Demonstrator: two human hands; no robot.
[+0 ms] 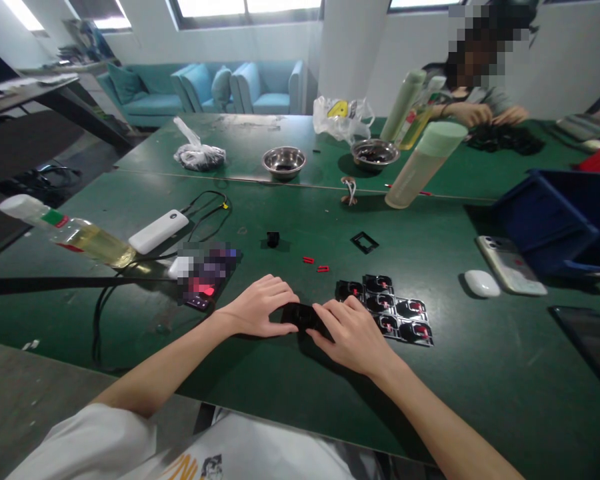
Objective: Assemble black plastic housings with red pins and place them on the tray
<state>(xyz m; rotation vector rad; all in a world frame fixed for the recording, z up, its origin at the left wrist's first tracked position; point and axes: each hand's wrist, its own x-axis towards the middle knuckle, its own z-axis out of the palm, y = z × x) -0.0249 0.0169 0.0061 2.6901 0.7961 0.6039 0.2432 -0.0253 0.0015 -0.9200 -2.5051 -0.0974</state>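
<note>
One black part [300, 317] on my feed, fingers of left hand [260, 307] and right hand [354, 333] gripping opposite ends, over near side of green surface [280, 387]. Black-and-red pieces [411, 309] just beside my right hand; two red clips [309, 260] beyond.

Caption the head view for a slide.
Left hand and right hand hold a black part at a green table, beside black pieces with red details.

white power bank [159, 231] | pale phone [513, 267] just beside blue bin [545, 217] | turquoise armchair [271, 97] | green-capped bottle [423, 170]
</note>
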